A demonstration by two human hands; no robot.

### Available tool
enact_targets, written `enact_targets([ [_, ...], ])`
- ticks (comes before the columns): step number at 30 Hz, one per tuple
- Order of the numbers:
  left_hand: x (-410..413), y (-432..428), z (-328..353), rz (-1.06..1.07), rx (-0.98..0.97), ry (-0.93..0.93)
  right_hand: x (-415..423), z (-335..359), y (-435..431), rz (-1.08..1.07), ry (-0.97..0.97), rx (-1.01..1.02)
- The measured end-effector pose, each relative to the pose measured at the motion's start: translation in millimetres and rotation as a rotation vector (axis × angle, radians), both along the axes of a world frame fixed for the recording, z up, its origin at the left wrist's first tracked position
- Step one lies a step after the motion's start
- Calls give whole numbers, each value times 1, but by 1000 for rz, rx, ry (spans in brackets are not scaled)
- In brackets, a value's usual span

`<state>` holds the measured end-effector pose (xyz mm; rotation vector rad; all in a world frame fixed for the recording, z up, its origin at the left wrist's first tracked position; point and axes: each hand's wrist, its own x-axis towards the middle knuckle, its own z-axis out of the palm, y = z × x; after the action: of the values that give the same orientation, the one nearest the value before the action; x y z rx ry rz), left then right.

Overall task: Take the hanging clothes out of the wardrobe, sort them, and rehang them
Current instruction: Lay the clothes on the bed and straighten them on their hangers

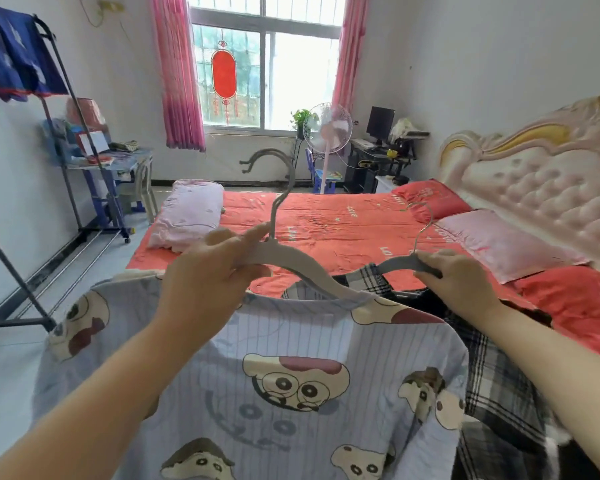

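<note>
- Cartoon shirt (291,393), 6 o'clock: our left hand (208,271) grips its pale hanger (302,263).
- Plaid garment (499,375), 4 o'clock: our right hand (454,282) grips its grey hanger (400,263).
- Both out; we judge sorting, rehanging remain.

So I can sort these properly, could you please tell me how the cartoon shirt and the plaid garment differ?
The cartoon shirt is pale blue with printed faces; the plaid garment is dark checked. The cartoon shirt hangs in front, the plaid garment partly hidden behind it. The left hand holds the shirt's hanger, the right hand the plaid garment's. Both hang on grey hangers.
</note>
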<state>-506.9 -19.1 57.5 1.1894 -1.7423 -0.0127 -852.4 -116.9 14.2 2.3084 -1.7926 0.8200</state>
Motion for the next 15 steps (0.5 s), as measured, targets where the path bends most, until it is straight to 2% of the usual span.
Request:
enact_targets([
  [6,-36,-90,-48,20,54,51,-21,-85,-126,77,-23,203],
  [15,-59,-205,-118,109,73,-10,-6,-199,-264,189,17,442],
])
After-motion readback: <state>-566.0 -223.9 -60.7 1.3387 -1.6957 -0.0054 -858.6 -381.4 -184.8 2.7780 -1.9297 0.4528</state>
